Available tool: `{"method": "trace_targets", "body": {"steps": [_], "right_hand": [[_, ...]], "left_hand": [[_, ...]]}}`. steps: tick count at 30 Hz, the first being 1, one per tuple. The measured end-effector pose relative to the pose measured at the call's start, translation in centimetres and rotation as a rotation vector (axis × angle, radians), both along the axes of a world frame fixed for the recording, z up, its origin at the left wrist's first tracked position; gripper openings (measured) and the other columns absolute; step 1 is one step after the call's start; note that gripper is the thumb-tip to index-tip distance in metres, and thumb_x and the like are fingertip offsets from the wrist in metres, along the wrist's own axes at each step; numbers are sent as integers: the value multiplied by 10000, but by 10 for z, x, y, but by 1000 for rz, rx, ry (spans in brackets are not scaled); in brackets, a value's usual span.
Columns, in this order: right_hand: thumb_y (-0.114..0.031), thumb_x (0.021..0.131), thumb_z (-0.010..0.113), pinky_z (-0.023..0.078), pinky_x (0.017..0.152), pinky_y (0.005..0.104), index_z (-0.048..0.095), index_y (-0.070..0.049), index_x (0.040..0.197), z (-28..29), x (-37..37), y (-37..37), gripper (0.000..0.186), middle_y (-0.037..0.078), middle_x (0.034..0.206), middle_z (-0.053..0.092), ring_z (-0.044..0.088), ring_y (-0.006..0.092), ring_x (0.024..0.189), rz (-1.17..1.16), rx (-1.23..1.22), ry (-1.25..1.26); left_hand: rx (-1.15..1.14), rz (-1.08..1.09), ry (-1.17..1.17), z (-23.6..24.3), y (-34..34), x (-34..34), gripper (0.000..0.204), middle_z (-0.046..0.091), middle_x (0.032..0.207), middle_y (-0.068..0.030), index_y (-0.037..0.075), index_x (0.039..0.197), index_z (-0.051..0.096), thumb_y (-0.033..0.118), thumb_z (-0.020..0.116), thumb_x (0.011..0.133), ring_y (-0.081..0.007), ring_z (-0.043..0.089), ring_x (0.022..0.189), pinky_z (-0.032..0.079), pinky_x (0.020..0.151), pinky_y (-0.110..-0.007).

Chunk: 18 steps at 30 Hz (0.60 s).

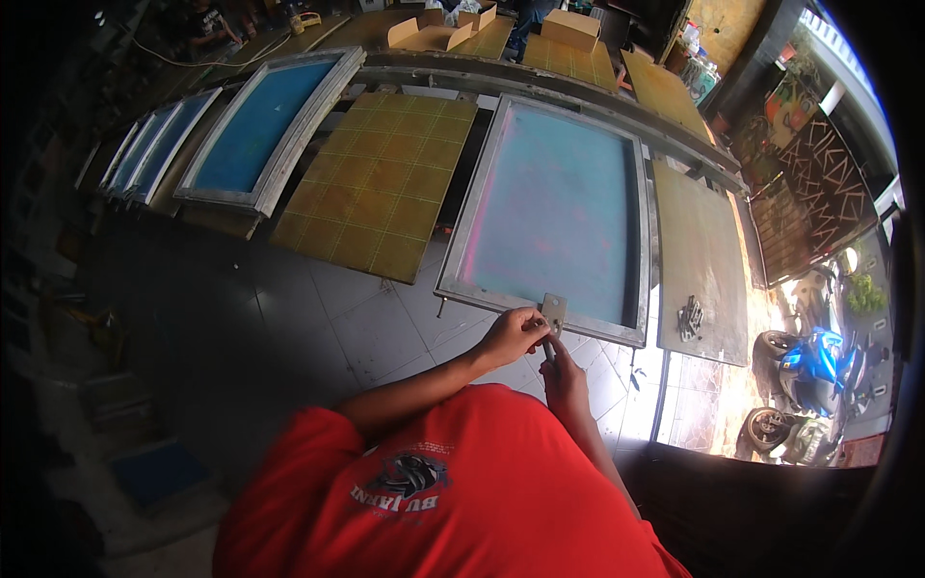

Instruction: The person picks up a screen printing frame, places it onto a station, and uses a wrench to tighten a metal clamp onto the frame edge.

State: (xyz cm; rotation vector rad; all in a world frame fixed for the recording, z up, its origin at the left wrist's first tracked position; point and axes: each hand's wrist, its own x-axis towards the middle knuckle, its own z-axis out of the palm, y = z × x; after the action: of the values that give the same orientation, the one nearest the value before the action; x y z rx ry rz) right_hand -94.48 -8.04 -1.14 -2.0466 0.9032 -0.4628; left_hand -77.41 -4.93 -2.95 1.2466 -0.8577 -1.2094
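At the near edge of a metal-framed printing screen (568, 202) with pale blue mesh, both my hands meet at a small flat metal bracket (553, 306) with holes. My left hand (515, 337) is closed in a pinch at the bracket's left side; whatever is between its fingertips is too small to make out. From below, my right hand (566, 379) grips the bracket's lower part, thumb and fingers closed. The bracket overlaps the frame's near rail in view; whether it touches the rail I cannot tell.
Left of the screen lies a yellow-brown board (376, 183) with grid lines, then more blue screens (260, 125). A bare board (701, 250) on the right carries a heap of metal pieces (691, 318). Cardboard boxes (570, 31) stand behind. A blue motorbike (814, 371) is parked right.
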Motion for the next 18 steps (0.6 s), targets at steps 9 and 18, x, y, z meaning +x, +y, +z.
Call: {"method": "trace_targets", "body": {"steps": [9, 18], "right_hand": [[-46, 921, 442, 464, 594, 313, 414, -75, 1412, -28, 12, 8, 493, 91, 758, 591, 544, 149, 612, -294, 136, 15], [-27, 934, 437, 464, 595, 302, 390, -67, 1432, -55, 13, 10, 501, 60, 794, 591, 544, 132, 631, -388, 224, -35]], "left_hand": [[-233, 335, -1091, -37, 21, 57, 383, 554, 1113, -141, 38, 1109, 551, 158, 722, 789, -325, 517, 1076, 415, 936, -423], [-57, 339, -1404, -54, 43, 98, 486, 418, 1278, -166, 89, 1180, 532, 192, 745, 756, -367, 379, 1250, 312, 1045, -493]]}}
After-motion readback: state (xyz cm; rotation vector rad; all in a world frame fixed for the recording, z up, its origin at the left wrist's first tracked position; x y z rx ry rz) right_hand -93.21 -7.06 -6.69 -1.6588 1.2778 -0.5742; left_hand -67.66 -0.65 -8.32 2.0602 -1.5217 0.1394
